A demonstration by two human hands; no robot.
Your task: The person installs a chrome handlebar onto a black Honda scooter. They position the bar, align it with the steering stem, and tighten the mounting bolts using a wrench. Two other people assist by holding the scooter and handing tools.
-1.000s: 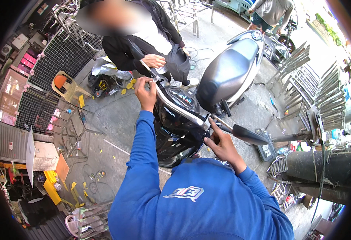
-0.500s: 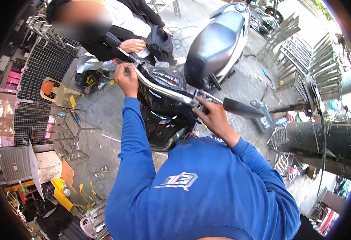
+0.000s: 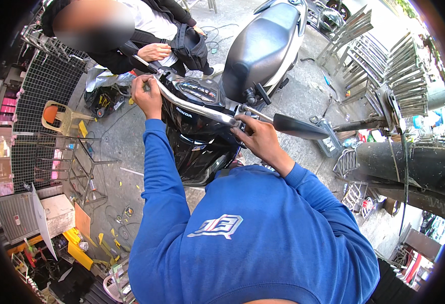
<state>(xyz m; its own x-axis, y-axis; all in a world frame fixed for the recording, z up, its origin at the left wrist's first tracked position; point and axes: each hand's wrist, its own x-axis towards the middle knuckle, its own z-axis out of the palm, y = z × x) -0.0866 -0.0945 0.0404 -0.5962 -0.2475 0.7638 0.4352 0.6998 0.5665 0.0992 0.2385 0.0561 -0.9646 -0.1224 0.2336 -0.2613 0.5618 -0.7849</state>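
Note:
A bent silver metal tube [image 3: 192, 108] spans the front of a black scooter [image 3: 194, 157], below its dash display [image 3: 198, 90]. My left hand [image 3: 146, 95] is closed on the tube's left end, beside the handlebar. Around the other end close the thumb and fingers of my right hand [image 3: 257, 136], near the stem of a black mirror [image 3: 299, 126]. Whether the tube touches the scooter's body I cannot tell. The scooter's seat [image 3: 263, 38] lies beyond the handlebar.
Another person [image 3: 154, 30] in a dark jacket stands at the far left, a hand [image 3: 154, 51] close to the handlebar. A beige chair [image 3: 63, 119] and a metal frame [image 3: 75, 162] are on the left. Metal racks [image 3: 399, 76] and a dark cylinder [image 3: 399, 164] stand right.
The scooter, my hands and the surroundings have shifted slightly left and up in the picture. Both hands keep their hold on the tube.

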